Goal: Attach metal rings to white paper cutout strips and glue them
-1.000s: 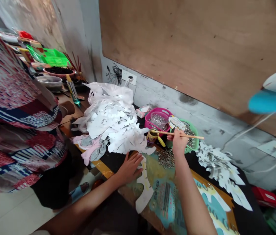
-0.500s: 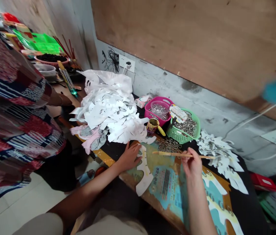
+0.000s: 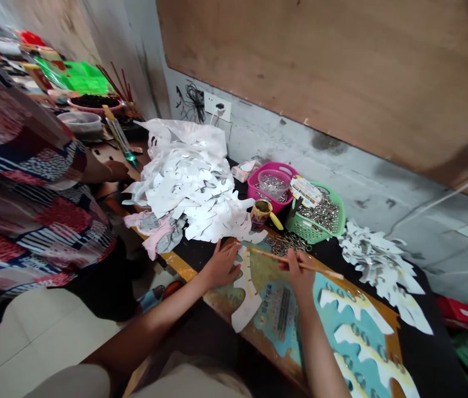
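Note:
My left hand (image 3: 222,266) lies with fingers spread at the left edge of a white scalloped cut-out (image 3: 247,301) on the stained board, steadying its upper part. Small dark marks and yellowish smears run along the cut-out's right edge. My right hand (image 3: 300,272) pinches a thin wooden brush (image 3: 273,255), its tip at the cut-out's upper right edge; bristles are too small to make out. Behind my right hand lies a heap of metal rings or clips (image 3: 287,243). To the right, white cut-outs (image 3: 364,345) with metal rings along their edges rest on the blue part of the board.
A big pile of white cut-outs (image 3: 200,190) stands at the back left. Beside it are a small cup (image 3: 261,213) with a yellow handle, a pink basket (image 3: 254,182) and a green basket (image 3: 300,228) of metal pieces. A person in a patterned top (image 3: 38,199) stands left.
My right hand has moved left, bringing the brush tip onto the white cut-out's edge. The brush now slants down to the right. My left hand stays in place.

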The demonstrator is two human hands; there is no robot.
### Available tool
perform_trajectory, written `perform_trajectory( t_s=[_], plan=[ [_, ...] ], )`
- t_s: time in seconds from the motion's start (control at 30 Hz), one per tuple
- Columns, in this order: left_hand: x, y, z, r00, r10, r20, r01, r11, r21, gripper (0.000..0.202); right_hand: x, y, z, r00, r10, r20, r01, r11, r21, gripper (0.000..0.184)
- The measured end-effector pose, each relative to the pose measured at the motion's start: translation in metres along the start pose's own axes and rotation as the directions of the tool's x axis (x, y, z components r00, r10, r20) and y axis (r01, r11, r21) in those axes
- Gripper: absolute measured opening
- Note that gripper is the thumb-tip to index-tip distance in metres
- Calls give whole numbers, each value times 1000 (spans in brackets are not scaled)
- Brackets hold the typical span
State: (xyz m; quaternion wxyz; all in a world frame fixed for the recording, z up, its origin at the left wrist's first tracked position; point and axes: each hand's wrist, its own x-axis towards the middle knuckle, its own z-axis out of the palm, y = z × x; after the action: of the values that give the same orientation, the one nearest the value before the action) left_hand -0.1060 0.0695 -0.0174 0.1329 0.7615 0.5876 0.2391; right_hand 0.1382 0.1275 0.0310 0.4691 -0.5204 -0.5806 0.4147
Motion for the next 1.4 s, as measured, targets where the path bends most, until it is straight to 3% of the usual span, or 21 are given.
perform_trajectory(
  t_s=[0.23, 0.6, 0.87, 1.03, 1.2, 1.4],
  plan=[
    [0, 0, 1, 1000, 4, -4, -4, 1000, -4, 55, -4, -12, 2, 997, -82, -6, 80, 987, -140, 44],
    [0, 2, -1, 1000, -7, -5, 7, 1000, -4, 55, -3, -13, 3, 989, -85, 124, 103, 983, -149, 43],
    [0, 1, -1, 1000, -3, 1, 3, 1000, 5, 56, -6, -16, -9, 991, -123, 61, 131, 979, -158, 45],
    [-1, 0, 0, 1000, -4, -2, 4, 1000, 0, 56, -5, -20, -8, 989, -116, 87, 126, 985, -118, 46],
    [-1, 1, 0, 1000, -3, 11, 3, 1000, -2, 58, -5, -20, -6, 986, -163, 21, 164, 973, -162, 47],
    [0, 2, -2, 1000, 6, -6, -6, 1000, 8, 58, -4, -18, -4, 984, -165, 71, 176, 964, -199, 46]
  ],
)
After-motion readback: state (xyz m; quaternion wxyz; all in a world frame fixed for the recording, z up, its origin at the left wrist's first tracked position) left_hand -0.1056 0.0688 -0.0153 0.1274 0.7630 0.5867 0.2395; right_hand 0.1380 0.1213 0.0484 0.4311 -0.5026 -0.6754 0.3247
